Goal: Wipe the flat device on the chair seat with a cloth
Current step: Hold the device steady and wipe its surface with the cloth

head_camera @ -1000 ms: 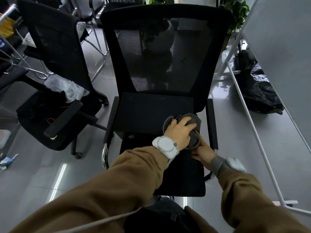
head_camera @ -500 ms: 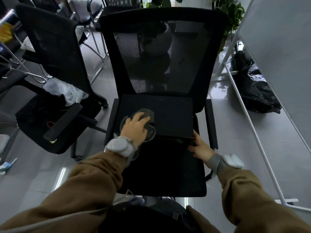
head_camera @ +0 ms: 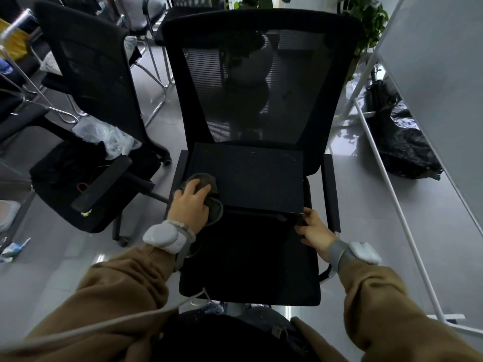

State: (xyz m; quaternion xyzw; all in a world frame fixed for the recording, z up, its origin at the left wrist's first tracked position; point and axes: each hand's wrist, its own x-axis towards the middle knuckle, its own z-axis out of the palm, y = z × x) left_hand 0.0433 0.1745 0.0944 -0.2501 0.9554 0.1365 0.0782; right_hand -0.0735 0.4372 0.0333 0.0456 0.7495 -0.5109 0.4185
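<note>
A flat black device (head_camera: pixel 251 176) lies on the seat (head_camera: pixel 251 262) of a black mesh-backed office chair, its far edge against the backrest. My left hand (head_camera: pixel 192 202) presses a grey cloth (head_camera: pixel 213 202) onto the device's near left corner, fingers spread over the cloth. My right hand (head_camera: pixel 313 231) grips the device's near right corner, with fingertips tucked under its edge. Both wrists wear white sensor bands.
A second black chair (head_camera: pixel 86 142) with crumpled plastic on its seat stands to the left. White stand legs (head_camera: pixel 386 199) and a grey board run along the right, with a black bag (head_camera: pixel 402 147) behind them. Plants stand behind the chair. The floor is glossy grey tile.
My left hand has swept the cloth from the device's near right corner across to its near left corner. My right hand stays on the near right corner.
</note>
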